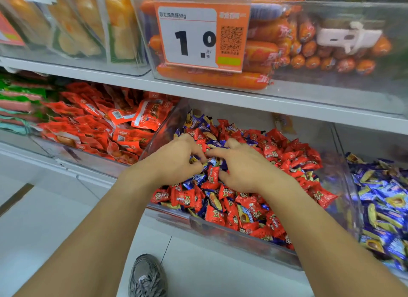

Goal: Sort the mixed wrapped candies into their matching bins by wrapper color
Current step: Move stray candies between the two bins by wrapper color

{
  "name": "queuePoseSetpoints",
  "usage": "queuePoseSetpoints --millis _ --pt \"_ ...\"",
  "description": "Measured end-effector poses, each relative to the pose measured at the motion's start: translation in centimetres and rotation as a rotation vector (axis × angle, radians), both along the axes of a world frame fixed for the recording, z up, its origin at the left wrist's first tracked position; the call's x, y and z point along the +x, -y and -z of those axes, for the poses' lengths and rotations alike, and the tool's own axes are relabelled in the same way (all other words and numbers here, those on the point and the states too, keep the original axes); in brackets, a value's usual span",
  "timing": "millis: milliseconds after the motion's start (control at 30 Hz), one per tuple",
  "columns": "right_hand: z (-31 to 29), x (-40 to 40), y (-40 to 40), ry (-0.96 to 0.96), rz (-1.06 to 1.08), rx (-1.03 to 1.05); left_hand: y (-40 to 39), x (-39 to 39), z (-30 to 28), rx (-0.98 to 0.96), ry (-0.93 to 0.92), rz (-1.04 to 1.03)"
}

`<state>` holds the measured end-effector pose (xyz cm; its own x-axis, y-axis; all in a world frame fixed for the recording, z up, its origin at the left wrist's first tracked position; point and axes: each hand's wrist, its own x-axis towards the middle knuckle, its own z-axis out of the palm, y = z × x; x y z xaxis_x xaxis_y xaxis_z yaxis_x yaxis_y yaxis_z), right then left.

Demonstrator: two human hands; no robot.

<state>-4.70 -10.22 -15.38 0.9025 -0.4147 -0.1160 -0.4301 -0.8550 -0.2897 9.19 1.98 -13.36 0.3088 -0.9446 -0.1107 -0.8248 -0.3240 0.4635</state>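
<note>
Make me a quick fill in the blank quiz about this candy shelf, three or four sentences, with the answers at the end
1. Both hands, the left hand and the right hand, dig in the middle bin, where red candies are mixed with ____ ones.
2. The bin on the right holds mostly ____ wrappers.
3. The large digits on the orange price tag read ____.
4. On the floor below is a grey ____.

Answers: blue; blue; 1.0; shoe

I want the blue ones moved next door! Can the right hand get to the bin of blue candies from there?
Probably yes. The right hand is in the mixed bin, and the blue candy bin sits right beside it. Only a clear divider wall stands between them, open on top, so the hand could lift over.
</note>
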Motion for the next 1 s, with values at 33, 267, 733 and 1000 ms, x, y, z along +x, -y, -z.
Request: queuePoseSetpoints --millis 33,267,733,1000 --pt "0.0 0.1 0.1 -0.016 0.004 -0.008 0.1 0.0 0.2 0.036 0.02 0.02" --pt "0.1 -0.8 0.7 0.249 0.086 0.092 0.6 -0.1 0.7 -0.036 0.053 -0.03" --pt "-1.4 -1.7 0.3 0.65 0.208 0.245 -0.2 0.8 -1.2 -0.239 -0.672 -0.315" --pt "-0.8 -1.4 0.8 0.028 0.05 0.169 -0.3 0.4 -1.1 -0.151 -0.525 -0.289"
